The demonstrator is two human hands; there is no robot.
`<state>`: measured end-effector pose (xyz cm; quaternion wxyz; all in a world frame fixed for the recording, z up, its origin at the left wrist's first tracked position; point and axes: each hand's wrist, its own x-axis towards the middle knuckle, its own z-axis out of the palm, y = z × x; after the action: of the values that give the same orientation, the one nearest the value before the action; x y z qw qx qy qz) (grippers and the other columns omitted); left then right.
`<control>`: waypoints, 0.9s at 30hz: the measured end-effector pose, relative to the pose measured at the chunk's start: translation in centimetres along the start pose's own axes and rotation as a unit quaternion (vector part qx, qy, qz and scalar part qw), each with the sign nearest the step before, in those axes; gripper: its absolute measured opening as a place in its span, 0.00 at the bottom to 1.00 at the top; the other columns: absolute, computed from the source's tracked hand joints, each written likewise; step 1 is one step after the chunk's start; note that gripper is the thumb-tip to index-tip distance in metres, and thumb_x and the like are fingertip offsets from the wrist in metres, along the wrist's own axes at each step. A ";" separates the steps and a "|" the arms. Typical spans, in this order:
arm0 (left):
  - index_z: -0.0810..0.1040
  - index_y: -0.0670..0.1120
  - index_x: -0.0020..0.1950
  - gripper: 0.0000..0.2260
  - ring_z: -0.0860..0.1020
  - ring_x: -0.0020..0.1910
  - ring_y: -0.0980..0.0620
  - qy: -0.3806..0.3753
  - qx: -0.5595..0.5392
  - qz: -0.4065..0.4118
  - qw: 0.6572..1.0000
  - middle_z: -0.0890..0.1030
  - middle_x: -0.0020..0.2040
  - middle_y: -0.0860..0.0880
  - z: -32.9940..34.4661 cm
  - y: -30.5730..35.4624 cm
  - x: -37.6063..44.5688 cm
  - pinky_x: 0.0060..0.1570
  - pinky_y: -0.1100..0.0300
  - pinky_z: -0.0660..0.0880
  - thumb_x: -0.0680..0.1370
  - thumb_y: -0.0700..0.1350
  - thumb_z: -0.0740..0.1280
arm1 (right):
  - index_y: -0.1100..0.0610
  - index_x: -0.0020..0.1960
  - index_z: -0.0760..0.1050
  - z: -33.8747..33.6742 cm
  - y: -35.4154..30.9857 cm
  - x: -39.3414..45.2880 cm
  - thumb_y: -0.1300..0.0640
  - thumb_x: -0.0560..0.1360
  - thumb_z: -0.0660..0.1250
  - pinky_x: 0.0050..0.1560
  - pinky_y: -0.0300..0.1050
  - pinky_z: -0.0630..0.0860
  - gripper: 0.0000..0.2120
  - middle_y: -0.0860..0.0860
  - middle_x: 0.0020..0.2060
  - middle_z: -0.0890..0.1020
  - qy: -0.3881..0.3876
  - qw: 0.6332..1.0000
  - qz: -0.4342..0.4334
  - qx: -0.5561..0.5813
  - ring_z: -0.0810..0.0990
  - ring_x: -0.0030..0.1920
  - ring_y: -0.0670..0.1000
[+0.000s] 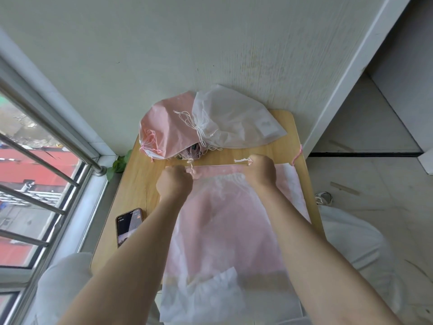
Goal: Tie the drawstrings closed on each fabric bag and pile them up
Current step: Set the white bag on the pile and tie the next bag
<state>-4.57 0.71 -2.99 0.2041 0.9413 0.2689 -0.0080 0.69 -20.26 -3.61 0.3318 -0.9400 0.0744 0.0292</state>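
Both my hands are at the far end of the top bag point(225, 221), a sheer white one lying over pink ones on the table point(140, 184). Its mouth point(230, 178) is gathered between my fists.

Left hand point(174, 184): fist closed, fingers curled, a short pinkish cord end point(191, 168) poking out beside the knuckles. Right hand point(261, 170): also curled tight, with a white cord end point(241, 160) sticking out to the left of it. I judge I am pulling the drawstrings apart to cinch, knot not yet made.

Finished pile point(206, 123) sits at the far edge against the wall: a pink bag and a white bag on top, both with tied cords.

Risks from here:
- The cord tails look short. If I pull harder, one may slip back into the channel and leave nothing to tie.
- The left cord looks pinkish, the right white. I may have hold of a cord from the bag underneath; tying those would join two bags. Cannot tell for sure.
- Thin fabric; a sharp tug could tear the hem or drag the whole stack toward me.
- A pink cord point(297, 156) hangs at the right table edge; it could snag when I lift.
- Phone point(127, 227) lies near my left forearm and could get swept off.
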 end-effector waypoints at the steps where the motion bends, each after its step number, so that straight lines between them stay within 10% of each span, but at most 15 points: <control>1: 0.70 0.46 0.32 0.08 0.73 0.34 0.44 0.001 0.023 -0.002 1.000 0.72 0.32 0.49 0.0 -0.6 0.1 0.32 0.62 0.67 0.70 0.36 0.60 | 0.55 0.29 0.59 -0.2 0.6 -0.2 0.67 0.72 0.61 0.29 0.44 0.53 0.17 0.49 0.27 0.65 0.015 1.000 0.018 -0.014 0.65 0.34 0.54; 6: 0.78 0.45 0.38 0.09 0.75 0.35 0.44 -0.006 0.092 -0.008 0.996 0.76 0.34 0.47 -0.2 -3.0 0.6 0.32 0.62 0.68 0.71 0.36 0.60 | 0.60 0.43 0.79 -0.1 2.7 -0.5 0.62 0.76 0.58 0.39 0.44 0.68 0.11 0.55 0.42 0.82 0.035 0.994 0.043 -0.090 0.74 0.41 0.55; 15: 0.70 0.44 0.34 0.11 0.72 0.34 0.44 0.013 -0.010 0.073 0.997 0.71 0.31 0.47 -2.6 0.2 1.9 0.32 0.58 0.65 0.75 0.46 0.60 | 0.58 0.43 0.72 -2.3 1.3 1.6 0.54 0.75 0.64 0.35 0.44 0.65 0.07 0.52 0.41 0.76 -0.037 0.997 -0.010 0.072 0.74 0.43 0.54; 19: 0.66 0.47 0.72 0.25 0.74 0.60 0.45 0.081 -0.126 0.174 0.973 0.77 0.63 0.46 -3.4 2.7 1.7 0.64 0.47 0.69 0.75 0.47 0.65 | 0.55 0.72 0.66 -2.6 -0.9 1.5 0.54 0.75 0.67 0.63 0.46 0.69 0.27 0.53 0.70 0.69 0.034 0.988 -0.091 0.120 0.70 0.67 0.53; 22: 0.72 0.48 0.65 0.18 0.74 0.59 0.43 0.069 -0.075 0.155 0.983 0.76 0.62 0.44 -3.6 2.9 1.6 0.58 0.48 0.72 0.76 0.47 0.64 | 0.57 0.47 0.76 -2.7 -1.2 0.9 0.56 0.73 0.61 0.42 0.43 0.70 0.07 0.54 0.47 0.79 0.027 0.994 -0.065 0.078 0.76 0.44 0.55; 24: 0.80 0.45 0.48 0.16 0.78 0.47 0.43 -0.043 0.017 0.088 0.995 0.81 0.51 0.44 -3.2 2.9 1.8 0.48 0.52 0.75 0.77 0.55 0.59 | 0.60 0.35 0.73 -2.7 -1.5 0.4 0.51 0.71 0.58 0.38 0.43 0.72 0.14 0.52 0.30 0.79 -0.098 0.995 -0.001 0.033 0.77 0.32 0.56; 27: 0.84 0.45 0.42 0.28 0.79 0.45 0.46 -0.214 0.058 0.071 0.973 0.82 0.42 0.47 -1.9 2.9 1.1 0.52 0.54 0.75 0.77 0.66 0.57 | 0.60 0.38 0.78 -1.8 -2.0 -0.4 0.40 0.72 0.63 0.45 0.47 0.80 0.22 0.54 0.32 0.82 -0.284 0.957 0.047 -0.032 0.82 0.34 0.56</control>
<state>-2.30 -0.22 -0.24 0.2023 0.9447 0.1503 -0.2097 0.62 -19.84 -0.90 0.3069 -0.8986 0.0201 0.3128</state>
